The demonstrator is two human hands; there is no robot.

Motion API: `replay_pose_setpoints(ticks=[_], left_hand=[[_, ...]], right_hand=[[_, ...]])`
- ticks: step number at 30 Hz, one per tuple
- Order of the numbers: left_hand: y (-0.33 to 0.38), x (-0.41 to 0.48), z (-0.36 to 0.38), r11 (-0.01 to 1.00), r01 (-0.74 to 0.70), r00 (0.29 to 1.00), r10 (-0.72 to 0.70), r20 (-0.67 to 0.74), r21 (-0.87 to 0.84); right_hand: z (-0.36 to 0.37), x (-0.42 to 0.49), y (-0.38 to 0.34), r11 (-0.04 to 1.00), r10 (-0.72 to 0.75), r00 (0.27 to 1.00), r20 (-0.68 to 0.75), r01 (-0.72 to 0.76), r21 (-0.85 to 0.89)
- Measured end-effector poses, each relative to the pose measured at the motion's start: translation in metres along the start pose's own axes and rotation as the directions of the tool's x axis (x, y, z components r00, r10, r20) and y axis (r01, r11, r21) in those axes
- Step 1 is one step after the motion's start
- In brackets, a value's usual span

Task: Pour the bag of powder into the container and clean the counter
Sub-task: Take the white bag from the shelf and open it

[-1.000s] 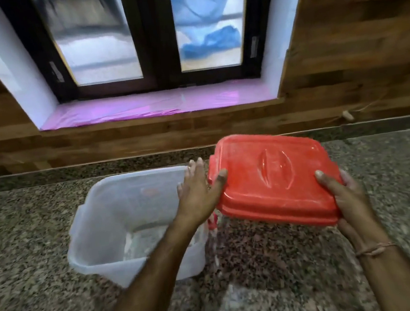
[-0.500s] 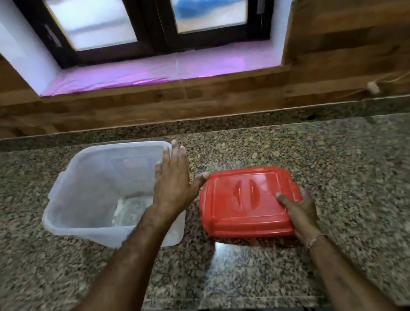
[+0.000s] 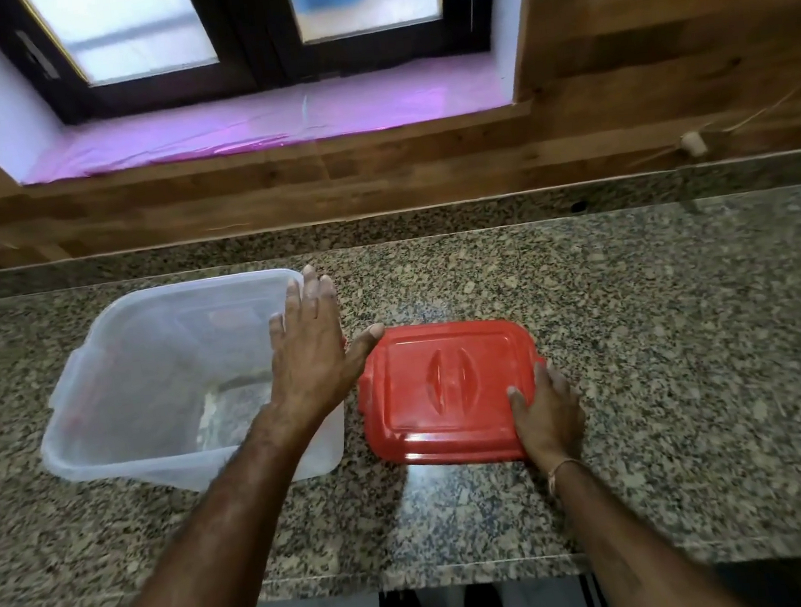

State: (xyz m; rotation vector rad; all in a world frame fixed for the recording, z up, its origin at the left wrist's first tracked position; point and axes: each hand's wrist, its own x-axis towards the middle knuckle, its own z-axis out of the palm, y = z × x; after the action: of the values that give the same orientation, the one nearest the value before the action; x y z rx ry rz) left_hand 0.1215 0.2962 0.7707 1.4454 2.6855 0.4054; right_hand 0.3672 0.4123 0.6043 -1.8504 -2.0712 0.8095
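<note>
Desk (image 3: 663,325) of speckled granite carries the translucent container (image 3: 115,382) at left, open, with a thin whitish residue on its floor and presumably ready for pouring; no bag of powder shows; the red lid (image 3: 447,387) lies flat on the desk just beside it, out of the way; left hand (image 3: 310,357) is released, fingers straight, at the container's right rim, perhaps to steady it; right hand (image 3: 548,411) lies on the lid's near corner — gripping or merely resting, I cannot tell.
</note>
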Motion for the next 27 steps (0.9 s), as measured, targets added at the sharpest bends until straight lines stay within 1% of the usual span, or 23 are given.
replay_pose_setpoints(ticks=[4, 7, 10, 12, 14, 16, 19, 21, 23, 27], left_hand=[[-0.003, -0.002, -0.004, 0.998, 0.005, 1.0, -0.004, 0.015, -0.064], [-0.011, -0.01, -0.015, 0.994, -0.007, 1.0, 0.007, 0.001, -0.11], [-0.031, -0.018, -0.037, 0.992, -0.001, 0.999, -0.003, -0.038, -0.123], [-0.056, -0.026, -0.057, 0.993, 0.016, 0.996, -0.026, -0.081, -0.12], [-0.085, -0.034, -0.079, 0.993, 0.038, 0.99, -0.053, -0.133, -0.115], [-0.124, -0.049, -0.104, 0.989, 0.074, 0.977, -0.098, -0.188, -0.13], [-0.187, -0.075, -0.143, 0.985, 0.121, 0.962, -0.148, -0.23, -0.127], [-0.241, -0.103, -0.173, 0.974, 0.172, 0.938, -0.208, -0.276, -0.147], [-0.278, -0.119, -0.192, 0.966, 0.203, 0.919, -0.243, -0.309, -0.157], [-0.36, -0.161, -0.233, 0.936, 0.301, 0.877, -0.347, -0.332, -0.184]], right_hand=[[-0.012, -0.008, -0.018, 0.999, -0.041, 0.999, -0.023, 0.041, 0.003], [-0.024, -0.015, -0.053, 0.981, -0.167, 0.984, -0.065, 0.172, 0.086], [-0.043, -0.022, -0.108, 0.933, -0.3, 0.937, -0.178, 0.327, 0.147], [-0.058, -0.034, -0.154, 0.875, -0.388, 0.887, -0.249, 0.44, 0.201], [-0.068, -0.048, -0.202, 0.8, -0.479, 0.818, -0.32, 0.556, 0.225], [-0.065, -0.069, -0.252, 0.706, -0.57, 0.748, -0.34, 0.657, 0.265], [-0.045, -0.113, -0.324, 0.584, -0.699, 0.655, -0.288, 0.754, 0.3], [-0.023, -0.158, -0.374, 0.508, -0.772, 0.582, -0.257, 0.807, 0.3], [-0.006, -0.185, -0.406, 0.475, -0.82, 0.534, -0.206, 0.835, 0.277], [0.029, -0.243, -0.487, 0.378, -0.905, 0.412, -0.105, 0.894, 0.241]])
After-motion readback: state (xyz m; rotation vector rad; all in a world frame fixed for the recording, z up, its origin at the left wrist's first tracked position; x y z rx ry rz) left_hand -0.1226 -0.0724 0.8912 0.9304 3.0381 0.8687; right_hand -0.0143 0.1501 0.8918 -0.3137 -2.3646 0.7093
